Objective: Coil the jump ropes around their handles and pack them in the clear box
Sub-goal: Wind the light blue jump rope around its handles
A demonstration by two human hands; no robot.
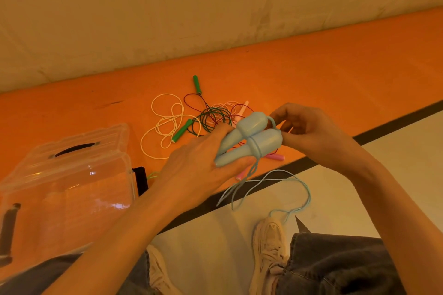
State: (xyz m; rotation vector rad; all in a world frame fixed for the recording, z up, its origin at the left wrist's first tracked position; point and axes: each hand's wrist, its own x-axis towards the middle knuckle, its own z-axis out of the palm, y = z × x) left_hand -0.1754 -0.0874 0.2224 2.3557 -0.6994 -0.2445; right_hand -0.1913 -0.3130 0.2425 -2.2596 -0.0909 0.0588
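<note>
Left hand (203, 163) grips two pale-blue bulbous plastic handles (249, 139) side by side — right hand (309, 132) pinches thin blue rope (273, 122) at their wide ends.

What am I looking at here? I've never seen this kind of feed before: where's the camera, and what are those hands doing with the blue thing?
There is one picture, from a camera worn on a person's head, looking down at their own bare hands. No machine is involved. The left hand holds two light blue handles side by side. The right hand pinches the blue rope at their fat ends; a few turns are wound, the rest hangs toward the floor. On the orange surface lie tangled ropes with green handles and pink handles. The clear box stands at left.
</note>
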